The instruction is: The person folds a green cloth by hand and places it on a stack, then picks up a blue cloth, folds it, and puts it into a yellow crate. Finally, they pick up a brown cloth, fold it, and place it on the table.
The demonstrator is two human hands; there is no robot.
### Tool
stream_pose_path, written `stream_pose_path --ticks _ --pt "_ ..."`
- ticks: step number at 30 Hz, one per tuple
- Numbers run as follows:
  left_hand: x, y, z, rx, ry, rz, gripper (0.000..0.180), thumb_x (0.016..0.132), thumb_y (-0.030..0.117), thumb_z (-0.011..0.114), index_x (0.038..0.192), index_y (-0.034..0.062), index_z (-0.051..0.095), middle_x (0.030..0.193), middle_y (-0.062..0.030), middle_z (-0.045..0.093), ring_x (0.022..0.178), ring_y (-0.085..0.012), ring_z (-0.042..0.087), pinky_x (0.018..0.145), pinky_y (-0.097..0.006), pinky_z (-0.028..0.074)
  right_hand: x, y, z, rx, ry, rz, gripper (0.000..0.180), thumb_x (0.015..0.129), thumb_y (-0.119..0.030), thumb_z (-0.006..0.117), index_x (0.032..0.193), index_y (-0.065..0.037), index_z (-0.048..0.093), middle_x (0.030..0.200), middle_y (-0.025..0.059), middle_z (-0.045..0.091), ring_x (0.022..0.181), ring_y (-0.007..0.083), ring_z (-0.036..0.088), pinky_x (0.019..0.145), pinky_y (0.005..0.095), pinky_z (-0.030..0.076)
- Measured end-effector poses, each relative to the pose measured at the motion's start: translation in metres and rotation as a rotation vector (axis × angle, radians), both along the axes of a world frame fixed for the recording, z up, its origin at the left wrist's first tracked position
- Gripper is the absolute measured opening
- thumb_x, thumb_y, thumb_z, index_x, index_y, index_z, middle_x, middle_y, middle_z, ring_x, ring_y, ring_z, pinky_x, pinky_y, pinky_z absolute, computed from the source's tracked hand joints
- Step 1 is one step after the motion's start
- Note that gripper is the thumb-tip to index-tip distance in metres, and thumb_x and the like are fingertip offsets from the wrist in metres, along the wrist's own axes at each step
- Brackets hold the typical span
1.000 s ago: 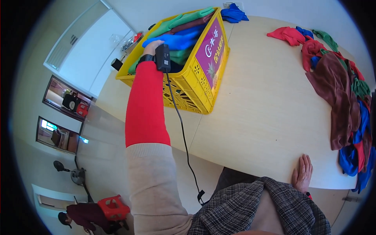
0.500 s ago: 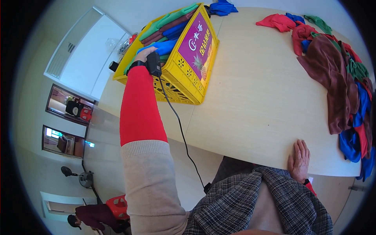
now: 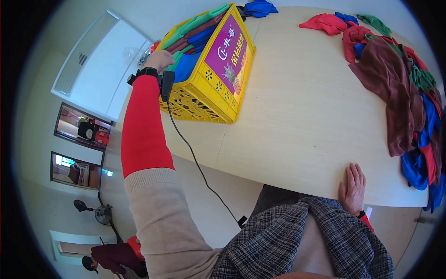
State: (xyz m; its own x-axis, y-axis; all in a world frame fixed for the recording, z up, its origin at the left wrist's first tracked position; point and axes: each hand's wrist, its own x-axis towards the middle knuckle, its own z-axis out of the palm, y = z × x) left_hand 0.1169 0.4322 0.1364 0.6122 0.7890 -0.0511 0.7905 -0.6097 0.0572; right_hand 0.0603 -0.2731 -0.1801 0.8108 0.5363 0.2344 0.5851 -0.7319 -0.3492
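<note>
A yellow plastic crate with openwork walls point(image 3: 216, 95) and a purple printed side panel point(image 3: 227, 51) is taken as the landmark; it is set on a pale wood-grain table point(image 3: 288, 102). Inside the crate, folded fabric pieces are packed in a row: a long green cloth point(image 3: 197, 22), maroon cloths point(image 3: 204, 26) beside it, and a smooth blue cloth point(image 3: 186, 66) at the near end. The person's left hand point(image 3: 159, 60) is placed at the crate's near left corner, beside the green fabric there; its fingers are partly hidden, and whether anything is gripped cannot be told. A small black box point(image 3: 167, 86), from which a black cable point(image 3: 197, 162) is led, is carried at the left wrist. The right hand point(image 3: 353, 188) is laid on the table, to the right of the crate and nearer the body, with fingers extended and nothing held. Well to the right of the crate, a loose heap of maroon, red, blue and green cloths point(image 3: 395, 95) is spread. Just behind the crate, a crumpled blue cloth point(image 3: 261, 8) is noted.
</note>
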Motion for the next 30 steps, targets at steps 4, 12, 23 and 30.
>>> stream_pose_path --ticks 4,12,23,30 --pt "0.003 -0.02 -0.029 -0.236 0.159 -0.642 0.044 0.089 0.035 0.064 0.124 0.0071 0.067 0.115 -0.0094 0.073 0.106 -0.0249 0.067 0.094 -0.037 0.049 -0.003 -0.004 0.0 0.008 -0.005 -0.03 0.054 0.087 -0.013 0.06 0.138 0.003 0.051 0.15 0.0202 0.045 0.143 0.0394 0.037 0.118 0.0518 0.029" --pt "-0.036 0.058 -0.022 -0.361 0.138 -0.604 0.05 0.096 0.034 0.061 0.136 0.0037 0.06 0.118 -0.0055 0.069 0.093 -0.0182 0.064 0.079 -0.031 0.051 -0.001 -0.001 0.005 0.092 0.01 0.028 0.052 0.085 -0.017 0.065 0.131 0.005 0.056 0.144 0.0219 0.05 0.14 0.0389 0.041 0.117 0.0502 0.032" --pt "-0.073 -0.274 -0.089 -0.327 -0.375 -0.954 0.026 0.1 0.009 0.058 0.122 -0.0035 0.064 0.117 -0.011 0.067 0.109 -0.0195 0.063 0.098 -0.032 0.047 0.061 -0.051 0.035 0.271 -0.029 -0.272 0.019 0.088 -0.017 0.067 0.102 -0.006 0.071 0.099 0.0161 0.071 0.094 0.034 0.068 0.082 0.0411 0.054" --pt "-0.116 -0.352 -0.285 -0.707 -0.344 -0.903 0.02 0.092 0.002 0.061 0.109 -0.0046 0.069 0.102 -0.0079 0.068 0.093 -0.0145 0.064 0.083 -0.027 0.051 0.223 -0.147 0.076 0.404 -0.567 -0.588 0.016 0.087 -0.021 0.066 0.091 -0.006 0.071 0.089 0.0151 0.072 0.083 0.0363 0.068 0.074 0.0458 0.055"
